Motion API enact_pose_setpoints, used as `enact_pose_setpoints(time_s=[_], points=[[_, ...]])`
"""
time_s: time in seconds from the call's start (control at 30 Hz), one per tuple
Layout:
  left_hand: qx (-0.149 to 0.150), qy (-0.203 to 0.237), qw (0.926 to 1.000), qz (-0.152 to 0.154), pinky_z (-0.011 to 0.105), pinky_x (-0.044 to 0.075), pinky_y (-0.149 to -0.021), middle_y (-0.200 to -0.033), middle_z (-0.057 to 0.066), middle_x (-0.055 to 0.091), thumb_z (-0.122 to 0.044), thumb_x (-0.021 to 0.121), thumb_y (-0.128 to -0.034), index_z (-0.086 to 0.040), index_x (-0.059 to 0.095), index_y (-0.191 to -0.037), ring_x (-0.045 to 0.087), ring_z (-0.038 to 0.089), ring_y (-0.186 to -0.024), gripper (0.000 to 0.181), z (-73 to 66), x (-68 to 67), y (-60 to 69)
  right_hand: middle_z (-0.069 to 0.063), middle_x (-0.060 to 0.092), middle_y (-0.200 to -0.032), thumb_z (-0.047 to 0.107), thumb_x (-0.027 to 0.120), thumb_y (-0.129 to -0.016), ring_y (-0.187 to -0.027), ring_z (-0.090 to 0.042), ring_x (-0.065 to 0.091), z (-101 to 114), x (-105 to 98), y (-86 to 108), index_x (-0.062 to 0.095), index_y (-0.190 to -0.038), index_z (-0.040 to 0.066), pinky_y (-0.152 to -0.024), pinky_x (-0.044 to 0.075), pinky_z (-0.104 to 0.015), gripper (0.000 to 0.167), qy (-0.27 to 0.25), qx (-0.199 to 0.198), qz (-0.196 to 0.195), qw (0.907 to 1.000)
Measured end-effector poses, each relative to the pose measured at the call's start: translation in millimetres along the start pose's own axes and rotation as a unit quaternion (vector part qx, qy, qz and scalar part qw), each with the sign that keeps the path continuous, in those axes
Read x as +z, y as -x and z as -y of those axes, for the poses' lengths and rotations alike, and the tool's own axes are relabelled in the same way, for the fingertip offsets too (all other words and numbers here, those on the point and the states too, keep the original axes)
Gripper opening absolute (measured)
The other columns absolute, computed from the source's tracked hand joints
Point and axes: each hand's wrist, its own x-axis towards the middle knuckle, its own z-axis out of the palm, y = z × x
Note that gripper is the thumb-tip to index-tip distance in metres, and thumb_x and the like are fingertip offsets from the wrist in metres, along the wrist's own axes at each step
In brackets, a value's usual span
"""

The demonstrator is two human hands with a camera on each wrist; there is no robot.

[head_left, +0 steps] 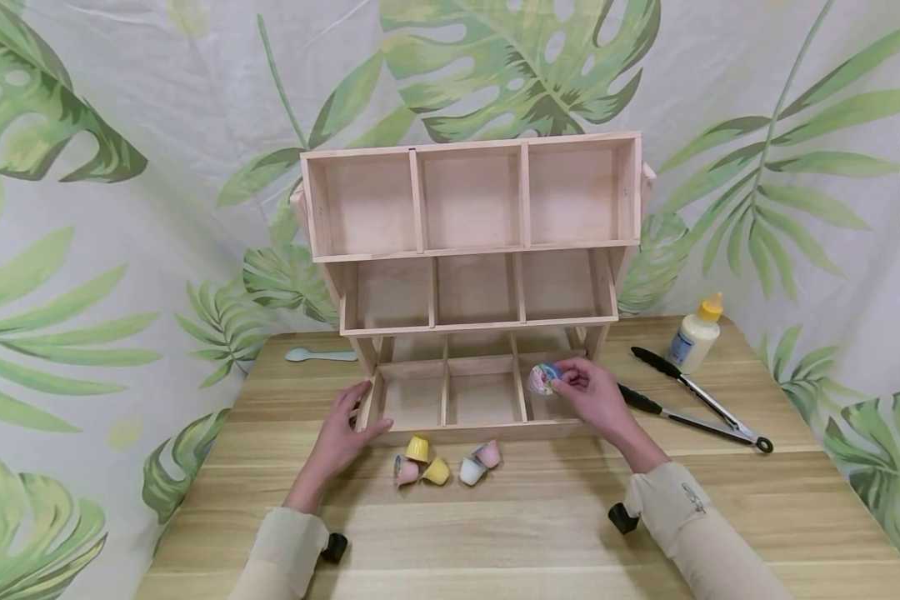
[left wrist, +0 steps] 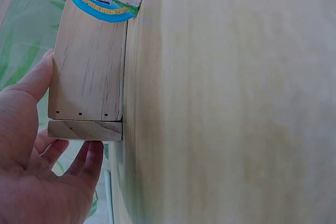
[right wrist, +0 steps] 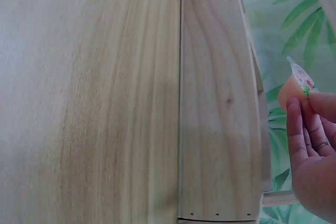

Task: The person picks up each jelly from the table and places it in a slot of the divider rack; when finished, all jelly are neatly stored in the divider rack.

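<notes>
From afar I saw the right hand [head_left: 591,393] pinching a jelly cup [head_left: 542,380] above the near right compartment [head_left: 549,410] of the shelf [head_left: 480,327], the left hand [head_left: 342,435] spreading its fingers against the near left corner; slack fingertips, I judged, risked dropping the cup.

Free: you can slide across the tan wooden table [head_left: 480,542] nearest you, or into the top boxes of the pale wooden shelf [head_left: 480,326] | In your way: five small yellow, pink and white plastic cups [head_left: 437,472], bottom front; your right hand [head_left: 596,396], bottom-right box; long black-and-silver tongs [head_left: 711,402], cream yellow-topped plastic bottle [head_left: 693,342], right side
</notes>
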Motion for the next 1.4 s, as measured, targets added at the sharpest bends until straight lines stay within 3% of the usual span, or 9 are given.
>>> enact_pose_setpoints(time_s=[0.23, 0.37, 0.57, 0.77, 1.17, 1.4], points=[[0.0, -0.004, 1.0, 0.0, 0.059, 0.043, -0.115, -0.159, 0.021, 0.036, -0.034, 0.082, -0.0907, -0.008, 0.036, -0.16, 0.043, 0.045, -0.142, 0.087, -0.5, 0.1, 0.3, -0.013, 0.066, -0.097, 0.003, 0.071, -0.096, -0.087, -0.017, 0.063, -11.9, 6.0, -11.1, 0.063, -0.126, -0.009, -0.077, 0.055, -0.016, 0.033, -0.002, 0.027, -0.004, 0.9996], [-0.003, -0.003, 1.0, 0.001, 0.059, 0.042, -0.116, -0.16, 0.02, 0.036, -0.034, 0.082, -0.0909, -0.008, 0.036, -0.16, 0.042, 0.045, -0.143, 0.087, -0.9, 0.0, 1.2, -0.011, 0.065, -0.092, 0.0, 0.07, -0.095, -0.081, -0.015, 0.062, -15.8, 10.2, -16.4, 0.063, -0.125, -0.012, -0.074, 0.06, -0.027, 0.033, -0.013, 0.038, -0.005, 0.9992], [0.003, -0.002, 1.0, -0.001, 0.06, 0.042, -0.115, -0.159, 0.021, 0.037, -0.033, 0.082, -0.091, -0.007, 0.036, -0.16, 0.042, 0.045, -0.142, 0.086, -0.4, 0.3, 1.7, -0.013, 0.066, -0.09, -0.003, 0.069, -0.095, -0.082, -0.029, 0.069, -20.9, 16.3, -23.8, 0.061, -0.128, -0.015, -0.077, 0.064, -0.038, 0.037, -0.048, 0.048, -0.003, 0.9977], [0.004, 0.001, 1.0, 0.002, 0.059, 0.043, -0.115, -0.159, 0.021, 0.036, -0.032, 0.082, -0.0913, -0.007, 0.036, -0.16, 0.042, 0.045, -0.143, 0.086, 0.1, 0.9, 1.1, -0.013, 0.066, -0.09, -0.003, 0.071, -0.094, -0.083, -0.031, 0.069, -22.9, 20.2, -25.7, 0.062, -0.131, -0.01, -0.076, 0.064, -0.035, 0.039, -0.052, 0.067, -0.01, 0.9964], [0.008, -0.005, 1.0, -0.002, 0.06, 0.042, -0.115, -0.159, 0.022, 0.036, -0.031, 0.081, -0.0921, -0.006, 0.036, -0.16, 0.041, 0.046, -0.143, 0.085, 0.3, 1.1, 1.5, -0.015, 0.066, -0.089, -0.006, 0.07, -0.093, -0.078, -0.022, 0.067, -29.3, 21.6, -28.8, 0.065, -0.125, -0.012, -0.068, 0.062, -0.027, 0.033, -0.04, 0.068, -0.013, 0.9968], [0.011, -0.005, 0.9999, -0.005, 0.06, 0.043, -0.114, -0.16, 0.023, 0.035, -0.032, 0.08, -0.0926, -0.005, 0.036, -0.159, 0.043, 0.046, -0.142, 0.084, -2.5, 0.6, 1.0, -0.017, 0.069, -0.094, -0.002, 0.068, -0.096, -0.081, -0.019, 0.067, -30.4, 21.6, -31.5, 0.066, -0.121, -0.012, -0.068, 0.058, -0.022, 0.027, -0.005, 0.051, -0.003, 0.9987]])
